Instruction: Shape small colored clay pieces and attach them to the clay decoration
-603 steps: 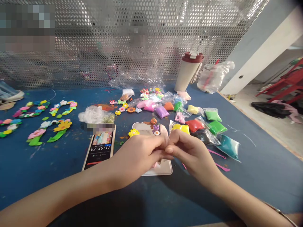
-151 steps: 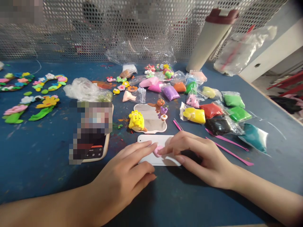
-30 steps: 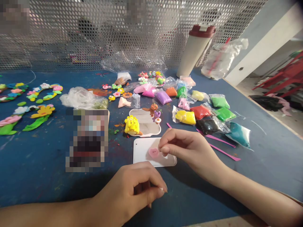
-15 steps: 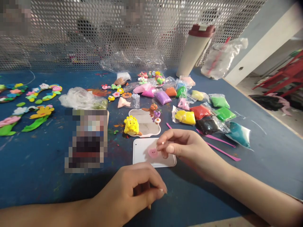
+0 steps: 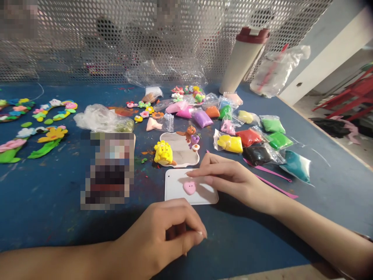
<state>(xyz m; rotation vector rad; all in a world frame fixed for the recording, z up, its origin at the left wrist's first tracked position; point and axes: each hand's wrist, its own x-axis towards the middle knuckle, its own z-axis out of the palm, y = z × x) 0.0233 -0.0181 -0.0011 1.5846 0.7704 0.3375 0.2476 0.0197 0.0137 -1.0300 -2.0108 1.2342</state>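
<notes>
My left hand [image 5: 171, 237] is closed in a pinch, with a tiny white bit of clay [image 5: 200, 233] at the thumb and fingertip. Over the white board [image 5: 176, 196], my right hand [image 5: 230, 179] has its fingers stretched out, the foremost tip by the upper edge of a pink clay shape [image 5: 189, 188]. That rounded shape lies flat on the board and carries two small dark dots. I see nothing between the right fingers. Just behind stands a framed plate [image 5: 182, 151] decorated with a yellow clay figure [image 5: 163, 152] and small brown and purple ones.
Bags of coloured clay, among them yellow [image 5: 230, 143], black [image 5: 258, 153] and teal [image 5: 296, 166], lie at the right. Pink modelling tools [image 5: 274, 173] rest beyond my right wrist. A tumbler [image 5: 243, 62] stands at the back. Clay-flower pieces [image 5: 52, 134] lie left.
My right hand has lowered toward the board and its fingers have straightened; the white speck it pinched no longer shows there. The left hand holds its pinch. The view has shifted slightly.
</notes>
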